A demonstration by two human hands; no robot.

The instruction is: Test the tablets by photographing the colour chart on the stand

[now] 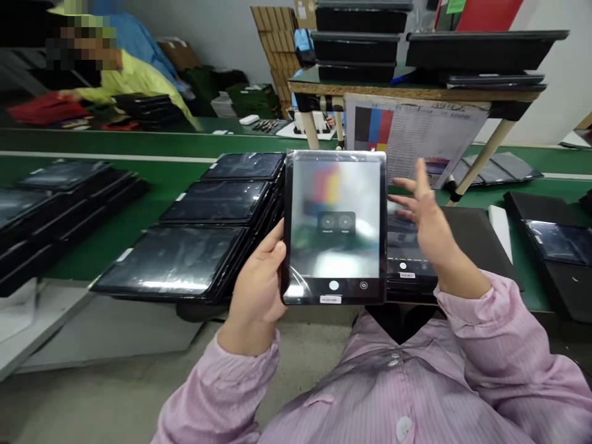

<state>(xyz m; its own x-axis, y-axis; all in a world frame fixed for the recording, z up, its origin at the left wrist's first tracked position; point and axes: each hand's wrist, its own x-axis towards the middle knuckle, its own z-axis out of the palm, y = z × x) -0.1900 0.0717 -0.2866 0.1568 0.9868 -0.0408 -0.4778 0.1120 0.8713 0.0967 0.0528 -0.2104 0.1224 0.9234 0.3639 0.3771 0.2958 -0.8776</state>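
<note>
A black-framed tablet (335,246) stands upright in front of me, gripped at its left edge by my left hand (259,277). Its lit screen shows a blurred camera picture with a small grey two-button box in the middle. To the right of the tablet, my right hand (423,213) is raised with fingers spread, holding nothing. Partly hidden behind the held tablet and below that hand is a second lit tablet (407,250). A printed sheet with colour bars (372,126) hangs behind, off the shelf.
Stacked tablets (180,259) lie left of me on the green bench (185,139), with more stacks (60,185) farther left. A shelf (416,91) carrying black trays (481,49) stands ahead. A dark flat box (476,234) is at right. Across the bench a person in yellow (148,80) handles items.
</note>
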